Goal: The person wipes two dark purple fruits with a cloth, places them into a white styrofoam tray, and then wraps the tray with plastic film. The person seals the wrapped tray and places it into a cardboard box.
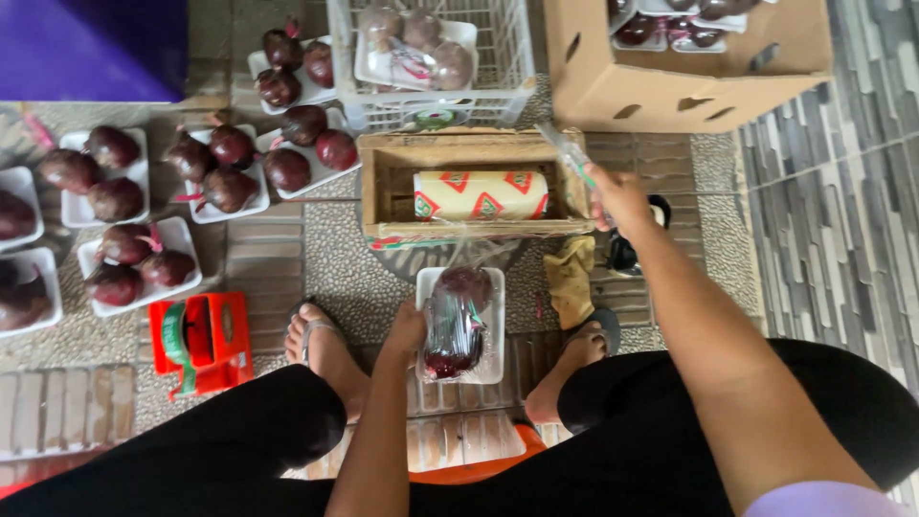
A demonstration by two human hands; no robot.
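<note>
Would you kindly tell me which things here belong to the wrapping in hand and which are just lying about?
In use:
- left hand on white tray of dark fruit
- right hand pulling clear film
- film roll in wooden box

Lying about:
- red tape dispenser
- cardboard box
- white crate

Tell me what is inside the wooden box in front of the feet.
Inside the wooden box lies a roll of cling film on its side; the box floor beneath it is hidden.
</note>
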